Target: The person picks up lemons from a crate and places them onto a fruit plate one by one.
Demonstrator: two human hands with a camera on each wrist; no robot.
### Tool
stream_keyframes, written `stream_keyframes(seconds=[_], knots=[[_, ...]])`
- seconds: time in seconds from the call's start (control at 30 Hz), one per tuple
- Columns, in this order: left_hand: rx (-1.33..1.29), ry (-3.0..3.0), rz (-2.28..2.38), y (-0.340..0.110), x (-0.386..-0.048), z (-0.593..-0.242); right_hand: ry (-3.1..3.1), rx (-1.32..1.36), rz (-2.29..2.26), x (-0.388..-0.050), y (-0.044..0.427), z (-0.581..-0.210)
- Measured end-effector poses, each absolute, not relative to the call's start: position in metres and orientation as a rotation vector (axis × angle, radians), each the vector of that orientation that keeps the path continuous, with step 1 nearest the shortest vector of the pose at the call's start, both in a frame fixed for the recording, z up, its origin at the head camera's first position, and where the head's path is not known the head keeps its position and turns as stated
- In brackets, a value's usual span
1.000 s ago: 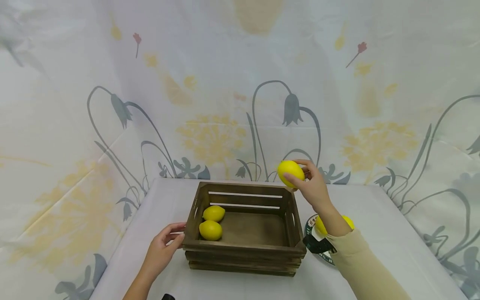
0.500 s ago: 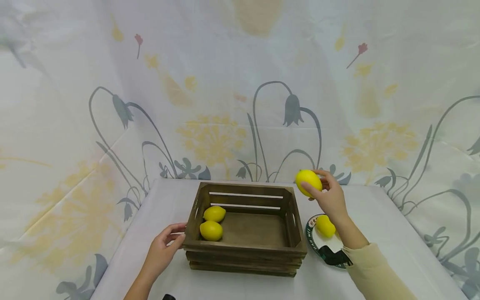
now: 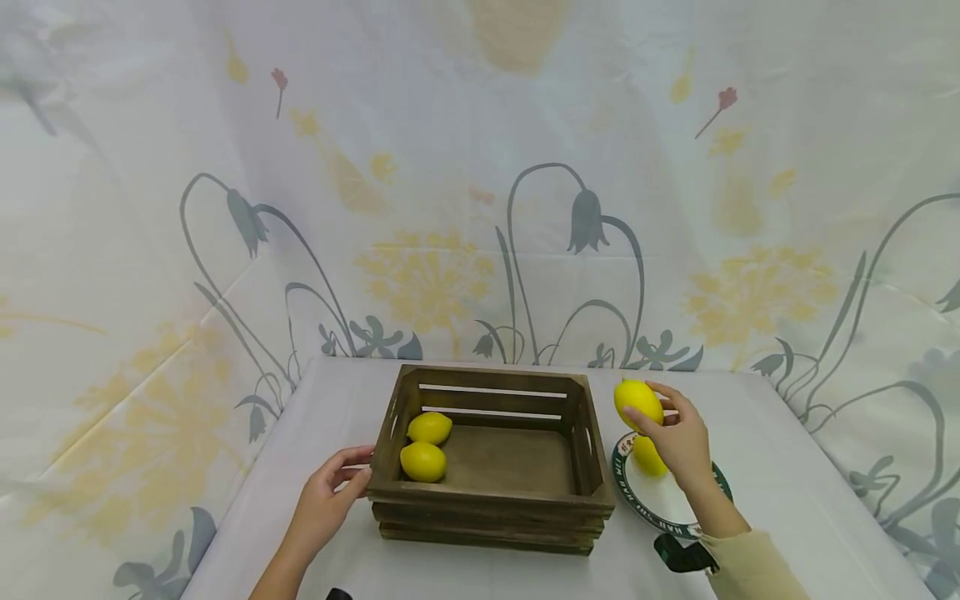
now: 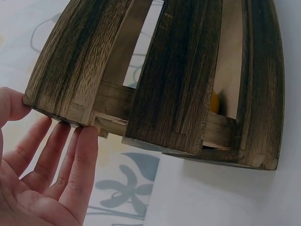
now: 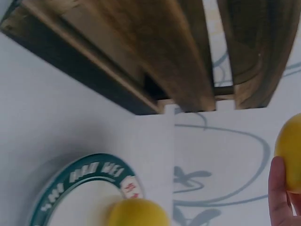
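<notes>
A lemon (image 3: pixel 638 405) is gripped between the thumb and fingers of the right hand (image 3: pixel 681 442), held in the air over the far edge of a green-rimmed plate (image 3: pixel 642 510). Another lemon (image 3: pixel 649 457) lies on that plate, partly behind the hand. The left hand (image 3: pixel 327 504) holds the left end of a brown wooden crate (image 3: pixel 491 497); in the left wrist view its thumb and fingertips (image 4: pixel 87 136) pinch the crate's edge. Two lemons (image 3: pixel 430 428) (image 3: pixel 423 462) lie at the left inside the crate. The right wrist view shows the held lemon (image 5: pixel 289 153) at its right edge.
A white cloth-covered table (image 3: pixel 345 400) lies under everything, with a floral-patterned sheet (image 3: pixel 450 208) behind and at both sides. The plate stands just right of the crate. A black strap-like piece (image 3: pixel 684 553) shows at the right wrist.
The right hand has moved right and down with its lemon, from above the crate's far right corner to over the plate. The left hand and the crate look nearly unchanged.
</notes>
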State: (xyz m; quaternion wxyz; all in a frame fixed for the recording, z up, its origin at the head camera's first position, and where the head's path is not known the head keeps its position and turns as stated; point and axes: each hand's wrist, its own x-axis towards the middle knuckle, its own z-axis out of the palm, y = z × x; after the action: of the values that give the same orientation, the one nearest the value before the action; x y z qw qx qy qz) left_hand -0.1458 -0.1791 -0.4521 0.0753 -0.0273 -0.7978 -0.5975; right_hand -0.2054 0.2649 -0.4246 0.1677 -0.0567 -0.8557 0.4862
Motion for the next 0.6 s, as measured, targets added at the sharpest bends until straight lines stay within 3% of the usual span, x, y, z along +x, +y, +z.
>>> stream_keyframes(seconds=[0.6], knots=[[-0.066, -2.394, -1.815, -0.179, -0.146, -0.452, -2.601, -0.329, 1.349, -0.189, 0.278, -0.486]])
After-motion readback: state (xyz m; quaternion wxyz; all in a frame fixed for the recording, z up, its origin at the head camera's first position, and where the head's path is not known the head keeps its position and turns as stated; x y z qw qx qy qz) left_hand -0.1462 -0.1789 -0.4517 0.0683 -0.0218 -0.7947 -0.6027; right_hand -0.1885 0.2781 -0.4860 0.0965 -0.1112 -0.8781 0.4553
